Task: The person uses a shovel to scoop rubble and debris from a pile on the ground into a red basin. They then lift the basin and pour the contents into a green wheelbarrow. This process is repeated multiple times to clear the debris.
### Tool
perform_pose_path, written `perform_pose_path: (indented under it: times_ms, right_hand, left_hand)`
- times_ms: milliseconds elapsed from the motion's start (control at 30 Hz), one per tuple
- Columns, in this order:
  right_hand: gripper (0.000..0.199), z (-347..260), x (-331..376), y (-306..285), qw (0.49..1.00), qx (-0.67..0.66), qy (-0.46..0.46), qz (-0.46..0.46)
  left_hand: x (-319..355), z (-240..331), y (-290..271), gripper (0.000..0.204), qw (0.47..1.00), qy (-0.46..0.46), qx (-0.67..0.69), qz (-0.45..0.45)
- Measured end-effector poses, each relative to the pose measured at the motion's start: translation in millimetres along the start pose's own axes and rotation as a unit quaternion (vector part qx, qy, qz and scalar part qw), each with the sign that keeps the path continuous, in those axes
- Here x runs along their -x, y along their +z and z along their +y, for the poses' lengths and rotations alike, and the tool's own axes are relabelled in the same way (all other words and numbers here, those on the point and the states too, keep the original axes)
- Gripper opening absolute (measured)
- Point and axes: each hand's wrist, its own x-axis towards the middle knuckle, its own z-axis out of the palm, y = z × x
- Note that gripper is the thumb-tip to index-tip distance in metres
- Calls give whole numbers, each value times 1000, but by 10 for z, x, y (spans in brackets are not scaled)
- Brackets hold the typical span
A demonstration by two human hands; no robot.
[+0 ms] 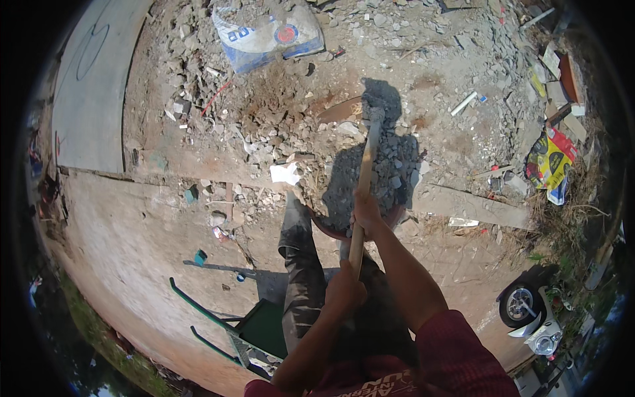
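Both my hands are closed around the wooden handle of a hoe (pixel 367 162). My right hand (pixel 368 210) grips it partway along, and my left hand (pixel 344 288) holds it lower, nearer my body. The far end of the hoe, with a rusty-brown blade (pixel 342 111), rests at the rubble (pixel 271 126) ahead of me. Between my feet and the blade sits a reddish-brown round pan (pixel 322 226) with grey broken rubble in it, partly in my shadow. My right arm and the handle hide part of its near rim.
A white and blue sack (pixel 268 36) lies on the rubble at the far side. A flat grey board (pixel 92 86) is at far left. By my left leg stands a green metal-framed cart or chair (pixel 261 331). A yellow and red bag (pixel 551 162) and a parked motorbike (pixel 532 317) are at right.
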Motion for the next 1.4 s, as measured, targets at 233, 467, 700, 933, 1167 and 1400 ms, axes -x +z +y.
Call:
perform_pose_path:
  times_ms: [233, 467, 700, 933, 1167, 1400]
  right_hand:
    - [29, 438, 652, -59, 985, -156, 72, 25]
    - [25, 1147, 1744, 224, 947, -295, 121, -39]
    - [35, 1539, 1962, 507, 908, -400, 116, -39]
    - [23, 563, 1133, -1227, 945, -265, -14, 190]
    - [31, -514, 209, -4006, 912, 353, -4, 210]
    - [39, -1441, -586, -4316, 598, 734, -133, 292]
  left_hand:
    - [627, -238, -48, 36, 992, 10, -116, -44]
    - [1500, -1241, -126, 36, 985, 29, -164, -36]
    - [1540, -1504, -698, 36, 957, -39, -277, -77]
    - [792, 64, 260, 44, 972, 203, -107, -39]
    - [-142, 528, 1185, 41, 938, 340, -3, 74]
    - [-2067, -591, 393, 43, 974, 74, 81, 199]
